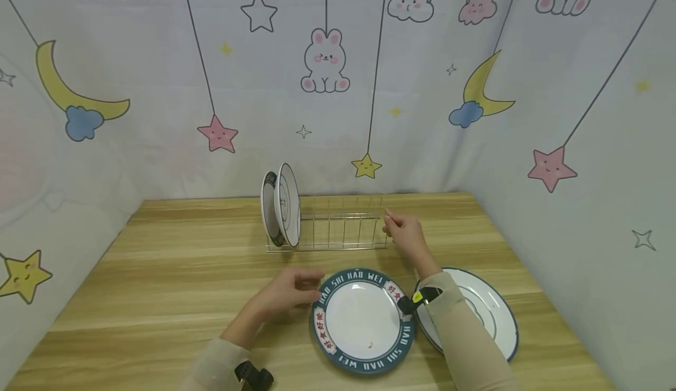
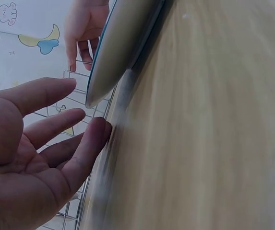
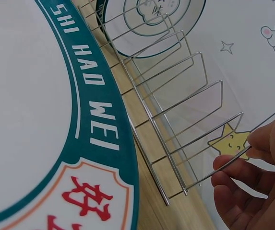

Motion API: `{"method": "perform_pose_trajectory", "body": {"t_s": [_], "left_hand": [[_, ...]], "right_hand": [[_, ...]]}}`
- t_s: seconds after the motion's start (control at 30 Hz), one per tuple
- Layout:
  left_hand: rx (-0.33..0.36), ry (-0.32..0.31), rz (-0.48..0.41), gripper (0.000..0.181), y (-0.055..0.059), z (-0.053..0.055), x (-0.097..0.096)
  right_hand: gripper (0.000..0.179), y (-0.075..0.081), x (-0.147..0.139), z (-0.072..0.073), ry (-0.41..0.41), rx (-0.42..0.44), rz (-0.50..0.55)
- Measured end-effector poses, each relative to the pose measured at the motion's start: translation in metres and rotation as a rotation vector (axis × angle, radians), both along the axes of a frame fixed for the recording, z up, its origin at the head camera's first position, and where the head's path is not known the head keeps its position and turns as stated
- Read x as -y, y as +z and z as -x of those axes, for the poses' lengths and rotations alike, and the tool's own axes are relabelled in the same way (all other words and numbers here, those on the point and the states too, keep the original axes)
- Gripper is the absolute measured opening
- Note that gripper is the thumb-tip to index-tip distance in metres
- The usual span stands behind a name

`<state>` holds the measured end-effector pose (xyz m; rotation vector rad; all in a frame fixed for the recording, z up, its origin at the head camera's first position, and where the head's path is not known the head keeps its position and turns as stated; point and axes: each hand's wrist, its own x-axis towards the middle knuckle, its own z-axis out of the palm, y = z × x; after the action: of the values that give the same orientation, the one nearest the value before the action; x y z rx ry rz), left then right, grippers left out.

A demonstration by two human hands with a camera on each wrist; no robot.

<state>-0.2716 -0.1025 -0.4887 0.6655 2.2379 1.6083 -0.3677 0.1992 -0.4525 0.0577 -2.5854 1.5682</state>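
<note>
With thumb and fingers, my right hand [image 1: 408,237] pinches the end wire of a metal dish rack [image 1: 343,244] at its right side; the right wrist view shows the grip closely. Two plates stand on edge at the rack's left end, a white one with thin rings [image 1: 287,206] in front of a dark-patterned one [image 1: 269,212]. A teal-rimmed plate [image 1: 361,323] with lettering lies in front of the rack. My left hand [image 1: 287,290] is beside that plate's upper left rim, fingers loosely bent and holding nothing.
Another white plate with a dark rim [image 1: 502,326] lies at the right, partly hidden under my right forearm. The wooden table [image 1: 174,279] ends at a patterned cloth backdrop [image 1: 158,127] behind and on both sides.
</note>
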Motion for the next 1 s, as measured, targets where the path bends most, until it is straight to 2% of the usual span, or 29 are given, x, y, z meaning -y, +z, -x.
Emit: {"method": "perform_pose_trajectory", "body": {"t_s": [0.13,0.37,0.47,0.6,0.63,0.73,0.83,0.87,1.0], "left_hand": [[0.0,-0.008,0.027,0.044,0.0019,-0.0013,-0.0016],[0.063,-0.031,0.019,0.041,0.0015,-0.0009,-0.0029],[0.083,-0.061,0.025,0.04,0.0018,-0.0015,-0.0032],[0.077,-0.094,0.074,0.037,0.0024,-0.0033,-0.004],[0.072,-0.095,0.082,0.037,0.0024,-0.0038,-0.0042],[0.076,-0.089,0.077,0.037,0.0019,-0.0045,-0.0049],[0.091,-0.089,0.054,0.039,0.0015,-0.0048,-0.0053],[0.096,-0.09,0.047,0.039,0.0017,-0.005,-0.0054],[0.104,-0.085,0.063,0.041,0.0048,-0.0059,-0.0051]], "right_hand": [[0.038,-0.0001,0.0009,-0.0006,-0.011,0.012,-0.003],[0.037,0.0,0.0013,-0.0008,-0.024,0.027,0.003],[0.037,0.0,0.0009,-0.0009,-0.021,0.021,0.003],[0.036,-0.0004,0.0004,-0.0004,-0.021,0.024,-0.007],[0.038,-0.0066,-0.0012,0.0039,-0.025,0.005,-0.014],[0.038,-0.007,-0.0011,0.0046,-0.026,0.006,-0.01],[0.038,-0.0067,-0.0011,0.0039,-0.02,-0.009,-0.011],[0.036,-0.0006,0.0006,-0.0005,-0.016,0.008,-0.007],[0.035,0.0001,0.0008,-0.0011,-0.013,-0.004,-0.014]]}}
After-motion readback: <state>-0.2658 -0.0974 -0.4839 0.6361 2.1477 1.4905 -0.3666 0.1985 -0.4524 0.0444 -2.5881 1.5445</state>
